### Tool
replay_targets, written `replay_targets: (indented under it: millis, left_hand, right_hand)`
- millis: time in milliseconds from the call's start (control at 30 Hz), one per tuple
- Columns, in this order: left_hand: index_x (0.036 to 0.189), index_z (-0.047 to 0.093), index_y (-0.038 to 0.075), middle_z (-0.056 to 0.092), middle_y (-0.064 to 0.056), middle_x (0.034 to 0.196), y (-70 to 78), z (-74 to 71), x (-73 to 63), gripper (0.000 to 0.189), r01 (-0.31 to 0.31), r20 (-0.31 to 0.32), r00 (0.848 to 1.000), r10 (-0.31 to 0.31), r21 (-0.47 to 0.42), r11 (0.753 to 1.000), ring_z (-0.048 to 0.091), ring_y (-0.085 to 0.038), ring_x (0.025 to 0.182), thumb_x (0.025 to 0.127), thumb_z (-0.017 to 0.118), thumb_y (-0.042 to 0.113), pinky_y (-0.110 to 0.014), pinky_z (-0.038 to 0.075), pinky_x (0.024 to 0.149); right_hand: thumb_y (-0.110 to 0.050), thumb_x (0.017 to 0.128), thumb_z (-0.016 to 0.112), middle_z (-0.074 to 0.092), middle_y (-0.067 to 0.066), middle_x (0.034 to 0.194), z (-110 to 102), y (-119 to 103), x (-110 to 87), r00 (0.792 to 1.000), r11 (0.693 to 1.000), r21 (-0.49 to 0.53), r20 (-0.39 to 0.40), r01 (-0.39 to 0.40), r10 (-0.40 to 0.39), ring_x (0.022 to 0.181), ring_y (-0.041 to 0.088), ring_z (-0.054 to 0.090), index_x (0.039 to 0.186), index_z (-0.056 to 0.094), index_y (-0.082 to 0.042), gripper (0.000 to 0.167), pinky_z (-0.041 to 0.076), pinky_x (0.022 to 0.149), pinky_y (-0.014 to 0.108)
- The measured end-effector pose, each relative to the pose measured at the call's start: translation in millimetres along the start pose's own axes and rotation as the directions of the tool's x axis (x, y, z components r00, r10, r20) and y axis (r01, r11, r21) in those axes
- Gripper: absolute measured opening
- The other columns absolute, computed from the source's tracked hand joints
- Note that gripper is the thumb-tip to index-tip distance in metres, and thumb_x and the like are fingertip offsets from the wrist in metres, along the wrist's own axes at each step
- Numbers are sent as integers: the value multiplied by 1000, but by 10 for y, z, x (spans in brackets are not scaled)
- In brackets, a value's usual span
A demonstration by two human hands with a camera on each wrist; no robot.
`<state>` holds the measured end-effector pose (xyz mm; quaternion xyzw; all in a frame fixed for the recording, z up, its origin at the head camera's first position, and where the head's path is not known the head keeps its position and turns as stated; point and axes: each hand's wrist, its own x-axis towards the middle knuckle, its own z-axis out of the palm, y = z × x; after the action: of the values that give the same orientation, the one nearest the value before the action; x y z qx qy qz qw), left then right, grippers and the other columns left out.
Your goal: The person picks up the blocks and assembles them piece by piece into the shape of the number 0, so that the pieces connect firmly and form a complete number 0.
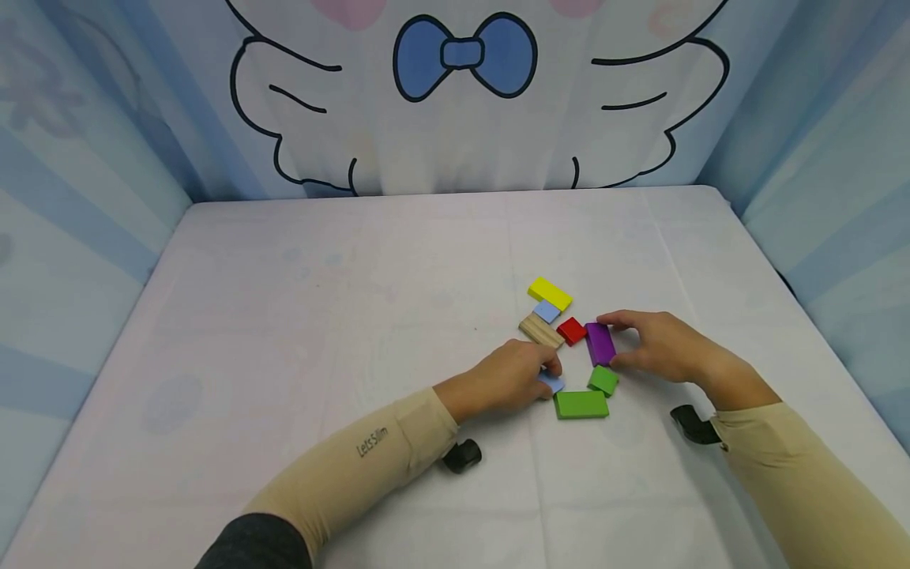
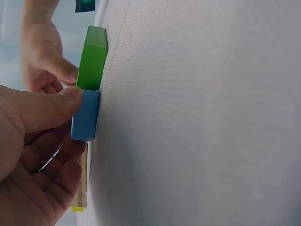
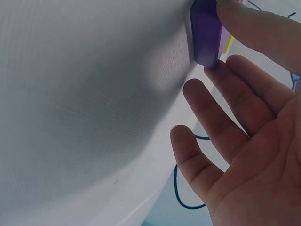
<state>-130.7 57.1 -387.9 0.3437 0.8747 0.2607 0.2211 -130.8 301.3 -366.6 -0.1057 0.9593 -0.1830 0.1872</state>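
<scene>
One blue block [image 2: 85,115] lies pinched in the left hand [image 1: 506,375], right of centre on a white tablecloth [image 1: 320,316]. The thumb sits near the end that meets a long green block [image 1: 582,405], with fingers curled toward the other end, a hold that seems to keep the two snug. Well across from it, the right hand [image 1: 668,345] spans a purple block [image 1: 601,344] between thumb and fingertip, one at each end, probably to steady it without bumping its neighbours; the spare fingers fan out. A red block [image 1: 571,331] meets the purple one's side, and a small green block [image 1: 603,380] lies just beside its nearer end. Farther from the person, a pale blue block [image 1: 547,311] lies between a yellow block [image 1: 550,293] and a wooden block [image 1: 541,330], seemingly linking them
</scene>
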Motion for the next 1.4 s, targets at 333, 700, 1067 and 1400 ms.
replay_targets:
  millis: [333, 700, 1067, 1400]
  left_hand:
    - [112, 68, 13, 67, 5, 112, -24, 17, 12, 22, -4, -4, 1000, 4, -2, 1000, 58, -6, 98, 91, 76, 15, -18, 46, 88]
    - [112, 69, 13, 67, 6, 110, -25, 19, 10, 22, -6, -6, 1000, 6, -3, 1000, 58, -6, 98, 91, 76, 15, -17, 46, 88]
    - [113, 68, 13, 67, 6, 109, -22, 26, 15, 22, 5, 4, 1000, -5, 0, 1000, 57, -7, 96, 92, 75, 15, -17, 46, 87]
    - [113, 68, 13, 67, 7, 109, -18, 17, 24, 22, 15, 18, 1000, -15, -6, 1000, 57, -7, 96, 92, 75, 16, -17, 46, 88]
  right_hand:
    - [-24, 84, 81, 54, 27, 135, 9, -6, -7, 1000, 1000, -3, 0, 3, -3, 125, 47, 47, 144, 50, -3, 70, 43, 97, 63]
    - [-24, 85, 80, 53, 28, 136, 7, -17, -10, 1000, 1000, -3, 5, -10, 10, 125, 48, 46, 144, 50, -4, 70, 42, 98, 64]
    - [-28, 89, 74, 51, 28, 140, -39, -62, -28, 998, 999, -10, -60, 37, -37, 130, 50, 44, 145, 50, -4, 65, 39, 99, 67]
    - [-25, 91, 73, 56, 25, 135, -46, -135, 74, 994, 998, 7, -87, 60, -59, 125, 47, 49, 142, 54, -6, 57, 40, 99, 65]
